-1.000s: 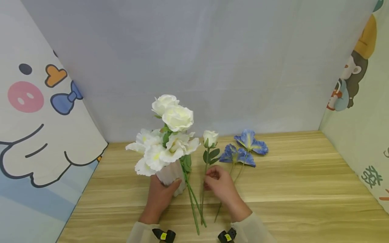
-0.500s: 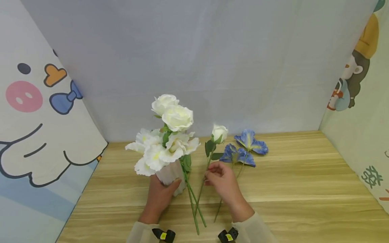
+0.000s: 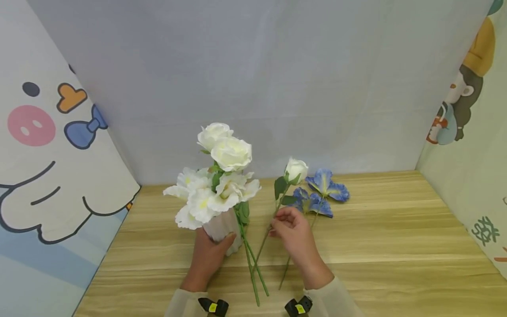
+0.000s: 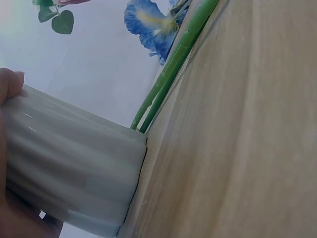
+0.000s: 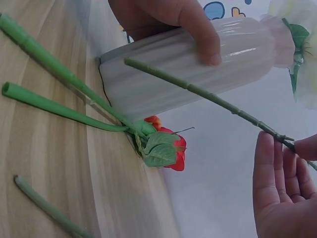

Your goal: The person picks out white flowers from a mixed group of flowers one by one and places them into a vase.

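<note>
My left hand (image 3: 209, 253) grips a white fluted vase (image 3: 222, 226), its thumb across the near side. The left wrist view shows the base of the vase (image 4: 84, 168) on the tabletop. White roses (image 3: 231, 154) and ruffled white flowers (image 3: 203, 202) rise from the vase and hide its mouth. To the right, my right hand (image 3: 296, 237) pinches the stem of a single white rose (image 3: 296, 171) between thumb and fingers. That rose tilts right, and in the right wrist view its stem's cut end (image 5: 130, 62) is clear of the wood.
Two green stems (image 3: 253, 275) lie beside the vase; in the right wrist view they lead to a red flower (image 5: 179, 151). Blue flowers (image 3: 326, 187) lie on the wooden table (image 3: 388, 237) behind my right hand. A grey backdrop (image 3: 336, 88) stands at the back.
The white rose in my right hand has moved right and up, and leans further to the right. My left hand and the vase have stayed in place.
</note>
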A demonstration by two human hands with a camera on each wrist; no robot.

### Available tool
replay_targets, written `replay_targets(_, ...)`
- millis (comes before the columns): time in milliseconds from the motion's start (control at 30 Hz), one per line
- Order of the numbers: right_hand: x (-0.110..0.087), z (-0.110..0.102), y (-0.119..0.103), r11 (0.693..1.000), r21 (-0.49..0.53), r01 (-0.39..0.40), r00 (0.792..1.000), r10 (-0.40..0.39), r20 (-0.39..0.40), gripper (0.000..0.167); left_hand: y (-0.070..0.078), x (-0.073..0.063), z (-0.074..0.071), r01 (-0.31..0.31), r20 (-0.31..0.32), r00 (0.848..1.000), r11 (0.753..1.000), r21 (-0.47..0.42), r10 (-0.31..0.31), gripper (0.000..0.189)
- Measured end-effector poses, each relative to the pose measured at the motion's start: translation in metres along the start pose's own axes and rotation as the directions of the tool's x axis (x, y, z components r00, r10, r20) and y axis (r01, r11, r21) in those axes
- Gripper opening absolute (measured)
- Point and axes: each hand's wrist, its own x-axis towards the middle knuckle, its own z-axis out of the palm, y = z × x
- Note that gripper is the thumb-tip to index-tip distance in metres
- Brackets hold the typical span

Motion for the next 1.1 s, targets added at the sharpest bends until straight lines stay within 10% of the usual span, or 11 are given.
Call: replay_targets(1100,0.009,0.001,-0.045,0.969,0.184,0.167,0.983,-0.177,0.041,0.016,0.000,-0.001,0.000,-0.008,-0.016,1.000,1.000,0.013,0.008,0.075)
